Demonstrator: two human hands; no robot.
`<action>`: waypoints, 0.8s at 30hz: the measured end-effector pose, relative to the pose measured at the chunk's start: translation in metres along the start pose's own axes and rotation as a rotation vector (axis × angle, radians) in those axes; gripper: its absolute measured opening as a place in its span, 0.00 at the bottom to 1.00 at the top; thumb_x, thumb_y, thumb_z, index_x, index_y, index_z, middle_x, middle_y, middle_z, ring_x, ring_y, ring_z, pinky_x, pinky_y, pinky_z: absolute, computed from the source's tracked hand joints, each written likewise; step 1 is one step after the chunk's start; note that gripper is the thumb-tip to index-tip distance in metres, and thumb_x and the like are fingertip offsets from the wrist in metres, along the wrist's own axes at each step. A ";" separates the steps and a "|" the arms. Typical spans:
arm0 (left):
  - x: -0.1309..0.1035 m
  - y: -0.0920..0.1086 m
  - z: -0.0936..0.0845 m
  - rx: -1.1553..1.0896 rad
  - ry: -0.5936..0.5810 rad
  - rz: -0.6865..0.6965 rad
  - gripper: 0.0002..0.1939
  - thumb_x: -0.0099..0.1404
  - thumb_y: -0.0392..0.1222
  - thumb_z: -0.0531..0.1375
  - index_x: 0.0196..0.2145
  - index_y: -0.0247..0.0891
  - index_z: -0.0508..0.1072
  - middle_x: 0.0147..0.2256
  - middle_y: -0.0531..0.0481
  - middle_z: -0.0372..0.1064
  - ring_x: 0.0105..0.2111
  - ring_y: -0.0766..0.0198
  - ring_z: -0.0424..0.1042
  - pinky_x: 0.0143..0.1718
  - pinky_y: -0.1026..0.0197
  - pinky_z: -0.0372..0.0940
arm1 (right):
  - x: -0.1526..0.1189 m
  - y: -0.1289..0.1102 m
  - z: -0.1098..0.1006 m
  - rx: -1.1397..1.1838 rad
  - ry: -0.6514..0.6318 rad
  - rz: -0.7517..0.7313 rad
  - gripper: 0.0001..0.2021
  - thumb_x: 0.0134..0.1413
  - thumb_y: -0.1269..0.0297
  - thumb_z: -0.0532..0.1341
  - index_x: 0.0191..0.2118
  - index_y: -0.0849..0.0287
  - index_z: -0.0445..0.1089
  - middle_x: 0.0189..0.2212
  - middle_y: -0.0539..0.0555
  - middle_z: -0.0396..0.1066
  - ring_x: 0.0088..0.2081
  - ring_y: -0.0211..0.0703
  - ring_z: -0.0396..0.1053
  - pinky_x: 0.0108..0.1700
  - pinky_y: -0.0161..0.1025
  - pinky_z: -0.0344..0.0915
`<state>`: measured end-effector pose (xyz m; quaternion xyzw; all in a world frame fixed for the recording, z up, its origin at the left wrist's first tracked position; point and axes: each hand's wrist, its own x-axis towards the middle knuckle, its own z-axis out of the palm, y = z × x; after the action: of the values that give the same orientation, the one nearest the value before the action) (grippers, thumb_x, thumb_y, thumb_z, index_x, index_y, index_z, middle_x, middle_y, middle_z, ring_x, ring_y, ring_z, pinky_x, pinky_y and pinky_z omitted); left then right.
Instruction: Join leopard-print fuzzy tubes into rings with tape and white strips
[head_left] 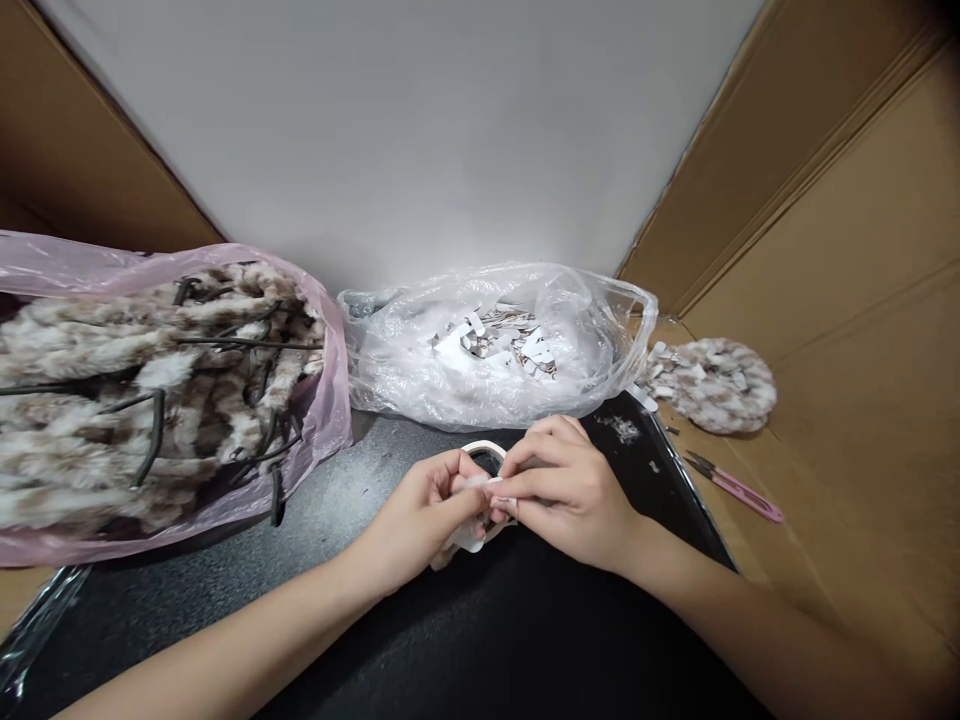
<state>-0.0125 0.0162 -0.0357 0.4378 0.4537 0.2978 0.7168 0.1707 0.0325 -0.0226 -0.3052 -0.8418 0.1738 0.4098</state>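
Note:
In the middle of the head view my left hand (pixel 424 515) and my right hand (pixel 581 495) meet, both with closed fingers. A small white strip (pixel 493 481) is pinched between their fingertips; fingers cover much of it, so its exact kind cannot be told. Below my left fingers hangs a white, thin piece (pixel 471 543), partly hidden by the hand. Directly behind and under the fingers, a pale ring that looks like a roll of tape (pixel 484 445) rests on the black tabletop (pixel 480 640). The hands hide most of this ring.
At left lies a pink plastic bag (pixel 341 400) of brown-and-white furry pieces with dark cords. Behind my hands is a clear plastic bag (pixel 397 385) holding many white tabs. On cardboard at right are a furry coil (pixel 727 385) and pink-handled thread snips (pixel 739 490). Cardboard walls flank both sides.

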 end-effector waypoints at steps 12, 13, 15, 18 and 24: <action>-0.010 0.008 0.005 0.118 0.081 0.166 0.11 0.59 0.43 0.62 0.26 0.36 0.64 0.23 0.51 0.71 0.23 0.70 0.65 0.24 0.70 0.59 | 0.001 -0.003 -0.001 0.464 0.069 0.527 0.02 0.48 0.67 0.69 0.27 0.59 0.79 0.26 0.54 0.78 0.29 0.42 0.74 0.32 0.38 0.70; -0.011 0.006 0.004 0.196 0.095 0.195 0.10 0.60 0.42 0.61 0.27 0.36 0.65 0.24 0.52 0.71 0.23 0.70 0.65 0.25 0.69 0.58 | 0.002 -0.002 -0.001 0.510 0.039 0.650 0.04 0.47 0.65 0.70 0.27 0.59 0.79 0.25 0.54 0.78 0.27 0.41 0.73 0.29 0.37 0.69; -0.013 0.002 0.002 0.397 0.128 0.274 0.08 0.62 0.42 0.59 0.28 0.36 0.66 0.24 0.52 0.70 0.23 0.70 0.64 0.24 0.69 0.55 | 0.003 0.000 -0.003 0.598 -0.012 0.831 0.10 0.44 0.59 0.71 0.28 0.61 0.78 0.23 0.53 0.76 0.23 0.40 0.72 0.26 0.35 0.68; -0.014 -0.003 -0.001 0.672 0.138 0.462 0.04 0.62 0.38 0.57 0.30 0.38 0.67 0.21 0.56 0.66 0.18 0.72 0.58 0.21 0.68 0.50 | 0.006 0.006 -0.006 0.717 -0.020 0.912 0.15 0.39 0.55 0.73 0.28 0.62 0.77 0.23 0.53 0.76 0.24 0.39 0.72 0.27 0.34 0.69; -0.012 -0.007 -0.003 0.927 0.070 0.754 0.05 0.64 0.33 0.53 0.34 0.38 0.69 0.23 0.54 0.66 0.22 0.69 0.63 0.26 0.67 0.55 | 0.008 0.007 -0.012 0.688 -0.067 0.897 0.16 0.37 0.55 0.74 0.27 0.63 0.76 0.22 0.52 0.75 0.24 0.37 0.70 0.27 0.34 0.66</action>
<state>-0.0202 0.0042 -0.0382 0.8258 0.3731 0.3166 0.2806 0.1792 0.0438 -0.0145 -0.4761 -0.5373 0.6048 0.3447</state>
